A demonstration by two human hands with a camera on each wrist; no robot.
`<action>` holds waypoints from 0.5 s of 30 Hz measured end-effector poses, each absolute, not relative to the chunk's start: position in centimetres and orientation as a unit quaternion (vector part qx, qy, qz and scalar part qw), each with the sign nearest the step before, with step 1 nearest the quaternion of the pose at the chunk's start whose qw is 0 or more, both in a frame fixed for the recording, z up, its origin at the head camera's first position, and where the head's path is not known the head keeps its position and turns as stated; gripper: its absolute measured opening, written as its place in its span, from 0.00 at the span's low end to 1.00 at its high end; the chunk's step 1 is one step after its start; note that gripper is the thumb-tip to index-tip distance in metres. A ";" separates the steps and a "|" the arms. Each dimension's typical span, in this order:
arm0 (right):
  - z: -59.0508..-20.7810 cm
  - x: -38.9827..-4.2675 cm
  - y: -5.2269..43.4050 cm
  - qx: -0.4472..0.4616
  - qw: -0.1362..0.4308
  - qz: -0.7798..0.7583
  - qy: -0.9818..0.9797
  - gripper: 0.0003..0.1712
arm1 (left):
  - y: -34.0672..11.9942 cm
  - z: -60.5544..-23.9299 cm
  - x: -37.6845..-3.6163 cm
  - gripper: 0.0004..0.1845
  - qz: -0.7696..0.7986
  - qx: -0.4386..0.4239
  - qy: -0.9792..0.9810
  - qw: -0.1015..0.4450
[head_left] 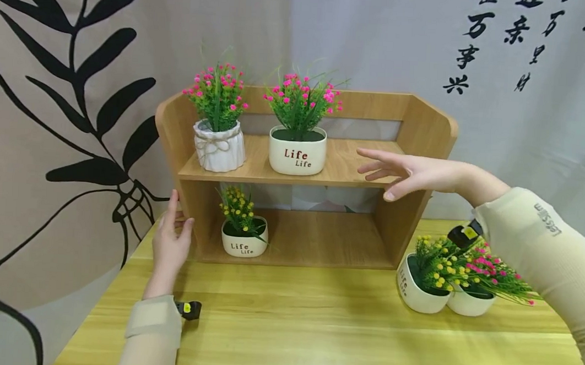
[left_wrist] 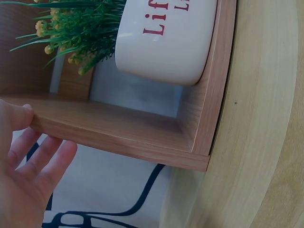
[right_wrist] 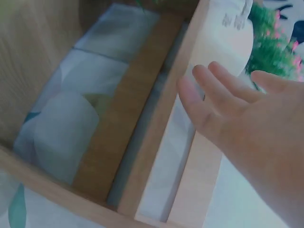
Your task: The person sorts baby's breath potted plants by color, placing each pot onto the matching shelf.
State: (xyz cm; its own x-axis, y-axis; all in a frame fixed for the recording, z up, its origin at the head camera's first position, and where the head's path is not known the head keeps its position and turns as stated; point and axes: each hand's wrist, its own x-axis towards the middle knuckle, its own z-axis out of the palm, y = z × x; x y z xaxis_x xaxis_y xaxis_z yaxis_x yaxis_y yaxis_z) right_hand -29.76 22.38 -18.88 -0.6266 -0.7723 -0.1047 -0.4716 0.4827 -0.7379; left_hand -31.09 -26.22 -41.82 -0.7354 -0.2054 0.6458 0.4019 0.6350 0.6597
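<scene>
Both hands are working at a two-tier wooden desk shelf [head_left: 415, 123] standing on a pale wooden bench [head_left: 314, 327].

The left hand [head_left: 170, 245] is resting with straight fingers against the shelf's lower left side panel, seemingly steadying it, while the right hand [head_left: 404, 172] is hovering open and empty, fingers spread, over the bare right end of the upper tier; whether it is touching the board is hard to tell in the blurred wrist view. A ribbed white pot of pink flowers [head_left: 219, 145] and a "Life" pot of pink flowers [head_left: 297, 149] are sitting on the upper tier, and a small "Life" pot of yellow flowers [head_left: 244, 243] is on the lower tier at left. Two more flower pots [head_left: 438, 295] are waiting together on the bench, just right of the shelf.
</scene>
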 end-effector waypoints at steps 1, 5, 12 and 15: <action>-19.2 -29.0 22.5 -0.379 0.216 -0.342 0.832 0.50 | -26.3 -41.8 -31.1 0.42 -0.423 -0.058 -0.830 0.360; -21.1 -26.2 22.4 -0.398 0.205 -0.331 0.830 0.48 | -26.4 -41.8 -31.0 0.43 -0.419 -0.056 -0.832 0.360; -27.5 -22.4 21.6 -0.388 0.212 -0.361 0.821 0.42 | -26.3 -41.9 -31.0 0.43 -0.417 -0.061 -0.833 0.358; -30.9 -21.3 21.4 -0.378 0.199 -0.385 0.818 0.40 | -26.3 -41.9 -31.1 0.43 -0.416 -0.061 -0.833 0.359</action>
